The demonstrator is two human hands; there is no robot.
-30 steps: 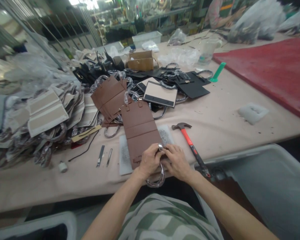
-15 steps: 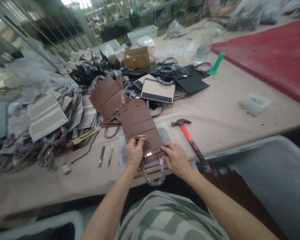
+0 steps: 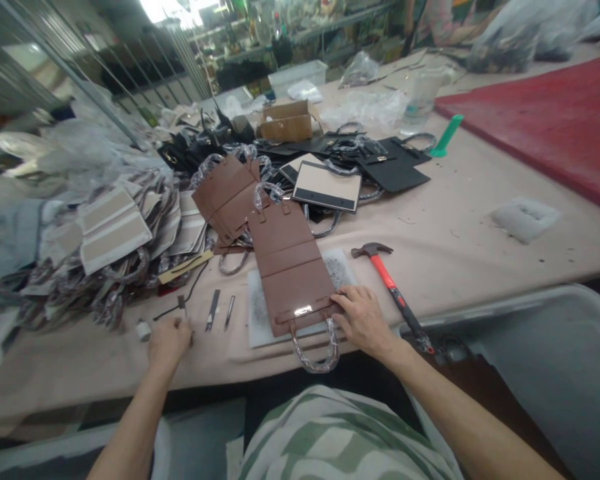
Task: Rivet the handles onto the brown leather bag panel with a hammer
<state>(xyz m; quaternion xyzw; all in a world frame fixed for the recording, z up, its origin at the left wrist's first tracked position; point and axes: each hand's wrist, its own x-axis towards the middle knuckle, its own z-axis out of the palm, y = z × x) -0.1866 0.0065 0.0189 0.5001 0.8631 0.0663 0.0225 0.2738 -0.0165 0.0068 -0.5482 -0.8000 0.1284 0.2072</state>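
A brown leather bag panel (image 3: pixel 293 273) lies flat on a pale speckled slab (image 3: pixel 254 303), its plastic-wrapped handle (image 3: pixel 317 367) hanging toward me. A shiny metal clasp plate (image 3: pixel 303 311) sits near the panel's front edge. My right hand (image 3: pixel 364 319) grips the panel's right front corner between thumb and fingers. To the left, my left hand (image 3: pixel 171 341) is closed around a slim metal tool (image 3: pixel 181 303), whose top end pokes out above the fingers; the rest is hidden. Close by lie a flat dark metal tool (image 3: pixel 213 310) and a thin metal punch (image 3: pixel 229 313).
A claw hammer (image 3: pixel 393 287) lies right of the panel. Piled brown bag pieces (image 3: pixel 115 230) fill the left, black bag panels (image 3: pixel 390 167) the back. A small white bottle (image 3: pixel 143 331) stands by my left hand. Grey bins (image 3: pixel 555 347) flank the table's front edge.
My left hand has moved from above the panel, tool in its fingers, to the left side of the table. My right hand stays on the panel's corner. The view has shifted slightly.
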